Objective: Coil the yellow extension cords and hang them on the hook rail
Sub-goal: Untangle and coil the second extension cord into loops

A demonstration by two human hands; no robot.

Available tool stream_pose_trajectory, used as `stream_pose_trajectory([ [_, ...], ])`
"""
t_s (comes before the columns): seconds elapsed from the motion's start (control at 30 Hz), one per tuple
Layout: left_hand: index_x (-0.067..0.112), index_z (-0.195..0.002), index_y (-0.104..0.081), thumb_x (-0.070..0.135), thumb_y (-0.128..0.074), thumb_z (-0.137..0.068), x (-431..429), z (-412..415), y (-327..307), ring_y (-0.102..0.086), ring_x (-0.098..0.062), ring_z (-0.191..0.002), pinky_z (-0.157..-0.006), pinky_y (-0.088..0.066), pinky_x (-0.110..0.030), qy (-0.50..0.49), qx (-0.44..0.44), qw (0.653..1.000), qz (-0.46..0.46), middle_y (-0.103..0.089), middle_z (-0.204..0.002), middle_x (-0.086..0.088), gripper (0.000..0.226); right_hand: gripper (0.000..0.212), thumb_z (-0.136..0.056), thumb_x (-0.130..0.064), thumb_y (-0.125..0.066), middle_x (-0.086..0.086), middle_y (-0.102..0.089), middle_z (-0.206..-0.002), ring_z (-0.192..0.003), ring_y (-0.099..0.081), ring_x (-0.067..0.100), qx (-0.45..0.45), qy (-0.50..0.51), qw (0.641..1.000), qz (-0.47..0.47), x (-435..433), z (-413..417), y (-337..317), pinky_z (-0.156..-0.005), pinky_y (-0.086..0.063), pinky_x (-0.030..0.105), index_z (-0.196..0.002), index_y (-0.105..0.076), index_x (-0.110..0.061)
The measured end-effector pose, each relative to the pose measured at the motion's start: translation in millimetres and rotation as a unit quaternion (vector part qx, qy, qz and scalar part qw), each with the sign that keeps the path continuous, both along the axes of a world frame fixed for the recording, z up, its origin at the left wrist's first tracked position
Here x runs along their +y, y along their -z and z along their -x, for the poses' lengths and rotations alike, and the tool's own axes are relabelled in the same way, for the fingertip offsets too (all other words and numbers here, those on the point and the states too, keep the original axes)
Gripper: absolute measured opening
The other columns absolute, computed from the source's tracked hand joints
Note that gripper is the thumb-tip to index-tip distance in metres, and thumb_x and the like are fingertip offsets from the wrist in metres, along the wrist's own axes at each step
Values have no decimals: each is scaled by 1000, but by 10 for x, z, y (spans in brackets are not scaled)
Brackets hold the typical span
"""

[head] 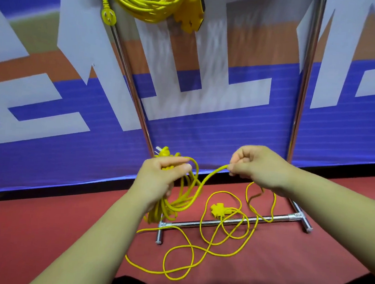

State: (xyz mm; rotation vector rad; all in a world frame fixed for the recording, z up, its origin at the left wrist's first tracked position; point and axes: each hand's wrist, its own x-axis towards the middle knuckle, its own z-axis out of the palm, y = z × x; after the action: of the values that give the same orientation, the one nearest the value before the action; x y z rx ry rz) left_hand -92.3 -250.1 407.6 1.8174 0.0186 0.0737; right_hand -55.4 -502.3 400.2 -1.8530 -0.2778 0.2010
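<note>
My left hand [163,175] grips several hanging loops of a yellow extension cord [182,199], with the plug [164,151] sticking up behind my fingers. My right hand [254,167] pinches the same cord a short way along, so a taut stretch runs between both hands. The rest of that cord [210,244] lies in loose loops on the red floor, with its yellow socket block [218,209] near the rack's base bar. A second yellow cord, coiled [148,2], hangs at the top of the rack with its plug [109,15] and socket block [194,12] dangling.
A chrome rack stands ahead: two upright poles [132,88] and a base bar [231,222] with short feet on the red floor [62,233]. Behind it hangs a blue, white and orange banner [205,132]. Dark knees show at the bottom edge.
</note>
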Motion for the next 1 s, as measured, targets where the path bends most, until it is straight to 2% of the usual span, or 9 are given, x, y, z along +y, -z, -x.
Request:
stream_pose_trajectory([
  [0.07, 28, -100, -80, 26, -81, -82, -138, 30, -11, -37, -23, -51, -47, -32, -28, 41, 5, 999, -33, -48, -59, -13, 18, 10, -84, -9, -75, 1, -71, -68, -58, -54, 8, -11, -1, 1000, -12, -4, 14, -63, -62, -42, 27, -80, -67, -11],
  [0.2, 41, -105, -76, 38, -81, -82, -333, 32, 43, -41, -20, -55, -52, -36, -29, 113, 25, 989, -95, -49, -63, -9, 24, 7, -86, -8, -74, 0, -70, -67, -57, -56, 8, -12, -38, 998, -44, -33, 98, -216, -59, -40, 26, -86, -66, -7],
  [0.3, 30, -91, -76, 35, -73, -90, -461, 31, 65, -37, -20, -49, -47, -36, -25, 132, 29, 983, -123, -40, -57, -5, 6, 7, -88, -4, -71, 1, -71, -68, -58, -62, 4, -15, -60, 995, -77, -91, 161, -312, -58, -44, 17, -89, -64, -3],
  [0.4, 19, -77, -69, 28, -65, -97, -503, 7, 47, -37, -20, -45, -44, -37, -25, 127, 7, 983, -133, -36, -52, -3, 23, 10, -89, -1, -68, 9, -68, -72, -58, -60, 7, -17, -78, 993, -87, -155, 187, -347, -57, -45, 14, -89, -59, -5],
  [0.57, 17, -81, -65, 21, -59, -101, -372, -124, -117, -32, -15, -44, -39, -35, -24, 10, -29, 999, 34, -34, -65, -4, 21, 21, -96, 1, -57, 16, -66, -76, -69, -61, 20, 37, -111, 992, -42, -333, 100, -161, -61, -46, 22, -85, -44, -11],
  [0.67, 14, -90, -63, 26, -56, -103, -201, -211, -156, -30, -12, -46, -38, -34, -22, -59, -44, 987, 144, -37, -70, -1, 19, 22, -96, 3, -55, 15, -69, -80, -76, -61, 25, 55, -109, 992, -26, -444, 30, -21, -75, -44, 35, -84, -44, -12],
  [0.77, 12, -95, -63, 26, -54, -104, -118, -250, -147, -32, -9, -44, -38, -34, -20, -114, -62, 975, 178, -42, -66, 2, 19, 22, -95, 6, -55, 16, -73, -88, -86, -60, 28, 60, -111, 992, -25, -506, -32, 32, -84, -40, 43, -86, -45, -11],
  [0.93, 12, -96, -62, 25, -54, -104, 62, -315, -159, -34, -8, -44, -39, -33, -20, -191, -81, 942, 264, -41, -64, 2, 18, 16, -92, -5, -66, 2, -76, -87, -97, -71, 24, 37, -153, 977, 143, -556, -81, 242, -85, -51, 36, -88, -52, -13],
  [1.0, 12, -99, -62, 26, -56, -103, 187, -337, -117, -36, -8, -45, -40, -34, -21, -222, -92, 934, 264, -42, -66, 1, 16, 17, -90, -6, -68, 3, -76, -83, -90, -74, 16, 29, -166, 963, 208, -562, -93, 301, -85, -55, 39, -85, -53, -14],
])
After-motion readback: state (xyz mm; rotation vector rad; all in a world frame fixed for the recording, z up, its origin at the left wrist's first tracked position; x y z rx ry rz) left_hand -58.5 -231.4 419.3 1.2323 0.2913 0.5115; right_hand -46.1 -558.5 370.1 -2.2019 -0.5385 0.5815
